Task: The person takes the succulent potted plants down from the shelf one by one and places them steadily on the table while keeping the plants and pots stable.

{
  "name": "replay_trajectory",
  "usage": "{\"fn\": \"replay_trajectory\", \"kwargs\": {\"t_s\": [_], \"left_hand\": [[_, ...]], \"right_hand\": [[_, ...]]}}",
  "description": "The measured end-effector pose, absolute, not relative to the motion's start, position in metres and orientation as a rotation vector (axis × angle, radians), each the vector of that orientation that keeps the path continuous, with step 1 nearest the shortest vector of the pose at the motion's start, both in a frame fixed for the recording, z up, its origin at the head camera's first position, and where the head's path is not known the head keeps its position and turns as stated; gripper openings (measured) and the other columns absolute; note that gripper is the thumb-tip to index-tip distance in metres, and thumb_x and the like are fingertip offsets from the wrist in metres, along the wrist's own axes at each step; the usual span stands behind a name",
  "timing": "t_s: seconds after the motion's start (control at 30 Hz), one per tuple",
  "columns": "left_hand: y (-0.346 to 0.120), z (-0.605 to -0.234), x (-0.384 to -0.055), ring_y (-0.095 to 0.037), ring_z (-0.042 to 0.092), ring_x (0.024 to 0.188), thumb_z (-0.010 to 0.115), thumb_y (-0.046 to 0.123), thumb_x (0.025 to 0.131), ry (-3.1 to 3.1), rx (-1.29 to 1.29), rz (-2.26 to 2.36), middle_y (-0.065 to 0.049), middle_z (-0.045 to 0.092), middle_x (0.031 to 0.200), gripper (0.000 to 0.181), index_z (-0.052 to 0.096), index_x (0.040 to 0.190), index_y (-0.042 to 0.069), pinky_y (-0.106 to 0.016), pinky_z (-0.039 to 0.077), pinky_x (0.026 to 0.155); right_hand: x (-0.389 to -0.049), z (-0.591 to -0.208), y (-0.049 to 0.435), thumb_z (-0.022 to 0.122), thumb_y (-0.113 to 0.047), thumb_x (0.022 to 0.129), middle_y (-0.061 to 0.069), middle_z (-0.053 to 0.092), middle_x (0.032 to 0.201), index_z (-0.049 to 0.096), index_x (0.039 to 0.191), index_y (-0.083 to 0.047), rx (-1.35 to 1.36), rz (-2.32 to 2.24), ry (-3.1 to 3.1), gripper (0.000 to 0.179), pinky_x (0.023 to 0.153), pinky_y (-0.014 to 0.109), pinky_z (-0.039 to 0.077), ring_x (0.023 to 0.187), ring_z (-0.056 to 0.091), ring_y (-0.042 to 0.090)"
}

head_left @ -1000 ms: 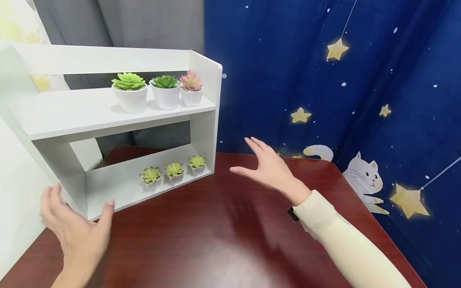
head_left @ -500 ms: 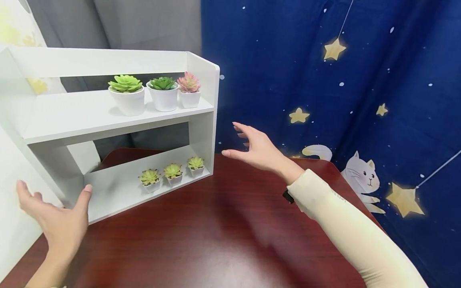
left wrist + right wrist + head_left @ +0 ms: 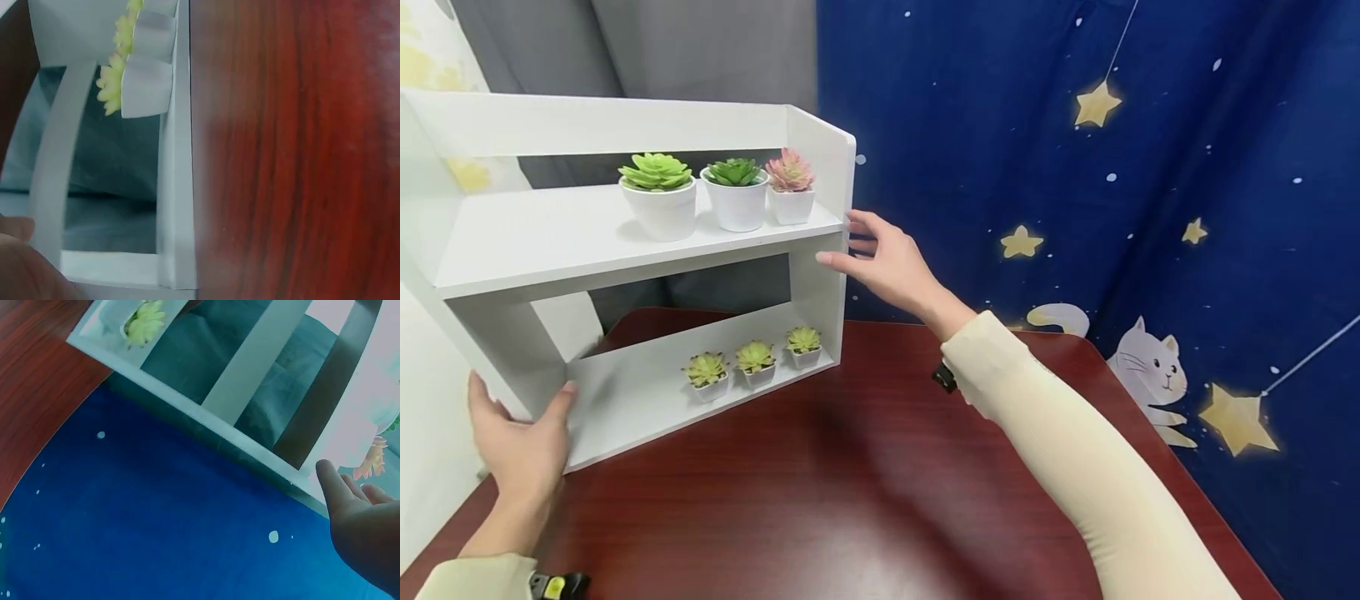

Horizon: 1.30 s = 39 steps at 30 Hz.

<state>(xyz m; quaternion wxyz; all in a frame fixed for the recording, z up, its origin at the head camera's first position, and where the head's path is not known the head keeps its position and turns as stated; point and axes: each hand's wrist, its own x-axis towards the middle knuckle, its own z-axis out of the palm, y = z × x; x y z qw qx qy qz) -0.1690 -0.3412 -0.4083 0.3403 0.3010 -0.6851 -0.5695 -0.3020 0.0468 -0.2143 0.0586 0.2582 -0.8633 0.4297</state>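
A white two-tier shelf (image 3: 647,258) stands at the left on the table. My left hand (image 3: 523,442) holds its left side panel low down, thumb on the inner side and fingers on the outer side. My right hand (image 3: 891,262) grips the right side panel near the middle board, thumb across the front and fingertips at the outer face. On the upper board sit a bright green succulent (image 3: 658,196), a dark green succulent (image 3: 735,196) and a pink succulent (image 3: 791,187) in white pots. Below are small yellow-green succulents (image 3: 756,362), also seen in the left wrist view.
The dark red wooden table (image 3: 880,467) extends in front of the shelf and to its right. Behind it hang a grey curtain (image 3: 715,50) and a blue curtain (image 3: 970,125) with stars and a white cat. A pale surface (image 3: 430,433) borders the left.
My right hand has moved left and up onto the shelf's right side panel. My left hand went outward to the left, then came in around the left panel. The plants keep their places.
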Motion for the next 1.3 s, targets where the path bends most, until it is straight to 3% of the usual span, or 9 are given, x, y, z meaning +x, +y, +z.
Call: {"fn": "replay_trajectory", "kwargs": {"t_s": [0.1, 0.13, 0.33, 0.4, 0.53, 0.77, 1.07, 1.3], "left_hand": [[-0.343, -0.409, -0.174, -0.001, 0.002, 0.155, 0.061, 0.022, 0.094, -1.746, 0.816, -1.589, 0.016, 0.003, 0.169, 0.090, 0.004, 0.162, 0.032, -0.025, 0.005, 0.126], [-0.343, -0.410, -0.175, -0.001, 0.003, 0.155, 0.060, 0.021, 0.095, -1.711, 0.809, -1.622, 0.015, 0.005, 0.170, 0.087, 0.007, 0.162, 0.033, -0.025, 0.005, 0.126], [-0.345, -0.425, -0.177, -0.001, 0.032, 0.145, 0.051, 0.025, 0.103, -1.587, 0.783, -1.664, 0.007, 0.042, 0.158, 0.051, 0.042, 0.152, 0.033, -0.023, 0.017, 0.124], [-0.346, -0.433, -0.175, -0.001, 0.036, 0.142, 0.046, 0.032, 0.105, -1.653, 0.817, -1.593, 0.004, 0.045, 0.157, 0.047, 0.045, 0.151, 0.030, -0.022, 0.021, 0.123], [-0.350, -0.444, -0.174, -0.002, 0.037, 0.142, 0.038, 0.037, 0.106, -1.794, 0.827, -1.437, 0.001, 0.045, 0.157, 0.049, 0.042, 0.154, 0.026, -0.023, 0.024, 0.121], [-0.353, -0.450, -0.185, -0.011, 0.034, 0.147, 0.036, 0.035, 0.107, -1.872, 0.765, -1.367, -0.009, 0.041, 0.160, 0.050, 0.036, 0.156, 0.025, -0.028, 0.023, 0.124], [-0.357, -0.469, -0.185, -0.013, 0.030, 0.149, 0.041, 0.031, 0.105, -1.891, 0.724, -1.476, -0.009, 0.035, 0.163, 0.054, 0.031, 0.159, 0.028, -0.030, 0.019, 0.126], [-0.361, -0.470, -0.186, -0.013, 0.027, 0.151, 0.040, 0.034, 0.106, -1.905, 0.724, -1.483, -0.009, 0.033, 0.164, 0.055, 0.030, 0.159, 0.029, -0.031, 0.018, 0.126]], "right_hand": [[-0.306, -0.210, 0.038, 0.076, -0.049, 0.085, 0.004, 0.052, 0.152, 0.040, 0.155, -0.020, 0.751, 1.344, -2.602, 0.084, 0.106, 0.037, 0.051, 0.134, 0.058, 0.019], [-0.308, -0.208, 0.035, 0.076, -0.049, 0.085, 0.004, 0.051, 0.153, 0.040, 0.155, -0.020, 0.747, 1.353, -2.598, 0.084, 0.106, 0.037, 0.051, 0.134, 0.058, 0.019], [-0.314, -0.202, 0.013, 0.076, -0.048, 0.085, 0.004, 0.048, 0.156, 0.036, 0.157, -0.019, 0.702, 1.431, -2.599, 0.087, 0.110, 0.034, 0.047, 0.138, 0.054, 0.017], [-0.315, -0.202, 0.004, 0.076, -0.047, 0.085, 0.004, 0.047, 0.157, 0.036, 0.157, -0.020, 0.667, 1.478, -2.599, 0.086, 0.112, 0.033, 0.045, 0.140, 0.051, 0.017], [-0.318, -0.199, -0.011, 0.075, -0.043, 0.086, 0.003, 0.044, 0.159, 0.035, 0.157, -0.019, 0.577, 1.575, -2.577, 0.085, 0.115, 0.034, 0.042, 0.144, 0.047, 0.018], [-0.333, -0.187, -0.026, 0.076, -0.032, 0.086, 0.003, 0.040, 0.161, 0.030, 0.159, -0.019, 0.457, 1.554, -2.581, 0.088, 0.115, 0.032, 0.042, 0.146, 0.043, 0.019], [-0.349, -0.186, -0.037, 0.077, -0.025, 0.085, 0.004, 0.040, 0.161, 0.029, 0.159, -0.017, 0.426, 1.702, -2.540, 0.089, 0.117, 0.030, 0.039, 0.148, 0.040, 0.017], [-0.354, -0.182, -0.050, 0.078, -0.030, 0.086, 0.002, 0.043, 0.159, 0.037, 0.156, -0.019, 0.389, 1.599, -2.580, 0.082, 0.117, 0.029, 0.038, 0.146, 0.041, 0.015]]}}
